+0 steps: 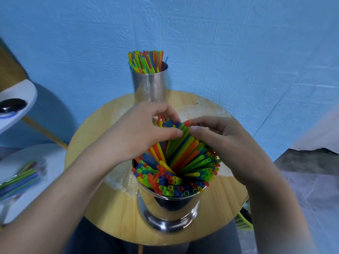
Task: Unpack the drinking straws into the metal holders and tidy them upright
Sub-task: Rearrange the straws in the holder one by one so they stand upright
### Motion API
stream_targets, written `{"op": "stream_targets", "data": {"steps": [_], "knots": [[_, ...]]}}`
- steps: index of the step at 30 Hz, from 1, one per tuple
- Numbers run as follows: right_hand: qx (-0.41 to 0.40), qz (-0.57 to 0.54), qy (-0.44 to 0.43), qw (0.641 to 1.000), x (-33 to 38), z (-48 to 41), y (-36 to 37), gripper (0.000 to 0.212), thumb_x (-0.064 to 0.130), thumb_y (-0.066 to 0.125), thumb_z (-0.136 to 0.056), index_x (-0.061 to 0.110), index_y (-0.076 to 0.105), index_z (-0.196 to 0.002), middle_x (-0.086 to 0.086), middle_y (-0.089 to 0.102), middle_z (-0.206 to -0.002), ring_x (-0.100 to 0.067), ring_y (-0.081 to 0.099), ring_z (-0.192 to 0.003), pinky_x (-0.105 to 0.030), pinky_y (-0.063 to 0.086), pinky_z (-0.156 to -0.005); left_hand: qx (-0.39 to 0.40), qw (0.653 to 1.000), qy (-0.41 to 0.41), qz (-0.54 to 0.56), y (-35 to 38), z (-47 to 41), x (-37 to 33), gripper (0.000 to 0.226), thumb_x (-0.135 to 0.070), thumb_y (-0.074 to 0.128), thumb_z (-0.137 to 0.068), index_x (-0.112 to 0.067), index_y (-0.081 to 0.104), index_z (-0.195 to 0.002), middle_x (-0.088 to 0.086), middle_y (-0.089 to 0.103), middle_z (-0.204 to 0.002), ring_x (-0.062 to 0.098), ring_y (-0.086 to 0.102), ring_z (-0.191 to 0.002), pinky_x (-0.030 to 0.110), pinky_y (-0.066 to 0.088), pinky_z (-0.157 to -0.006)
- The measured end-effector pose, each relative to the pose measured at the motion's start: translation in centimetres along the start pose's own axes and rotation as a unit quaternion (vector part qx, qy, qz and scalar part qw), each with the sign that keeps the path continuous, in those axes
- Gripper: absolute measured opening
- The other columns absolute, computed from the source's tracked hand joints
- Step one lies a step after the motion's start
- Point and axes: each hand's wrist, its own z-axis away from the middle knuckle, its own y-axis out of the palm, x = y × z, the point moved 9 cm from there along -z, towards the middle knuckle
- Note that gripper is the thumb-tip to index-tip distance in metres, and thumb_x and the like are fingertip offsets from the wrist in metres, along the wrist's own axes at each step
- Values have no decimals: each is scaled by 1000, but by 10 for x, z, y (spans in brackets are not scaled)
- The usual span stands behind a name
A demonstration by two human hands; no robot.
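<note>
A shiny metal holder [168, 208] stands at the near edge of the round wooden table [102, 208], packed with coloured drinking straws [176, 178] whose open ends face me. A bundle of straws [185, 143] leans away from me out of the holder's far side. My left hand [139, 132] and my right hand [220, 138] both curl their fingers round the far ends of this bundle, thumbs almost touching. A second metal holder [150, 85] full of upright straws [146, 61] stands at the table's far edge.
A clear plastic wrapper [124, 182] lies on the table left of the near holder. A sealed pack of straws [20, 178] rests on a white surface at the left. A blue wall is close behind the table. A green basket [242, 220] sits low on the right.
</note>
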Motion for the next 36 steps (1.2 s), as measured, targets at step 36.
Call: {"op": "stream_targets", "data": {"steps": [36], "knots": [[-126,59,-147,979,29,17,-5,3,30,70,-89,30,70,-86,12,70,-91,-12,68,-99,-35,54,-94,-78,990,114,5,-17,17,-28,15,-47,76,-74,-39,78,-87,-22,69,-106,3,56,-115,17,38,-98]]}}
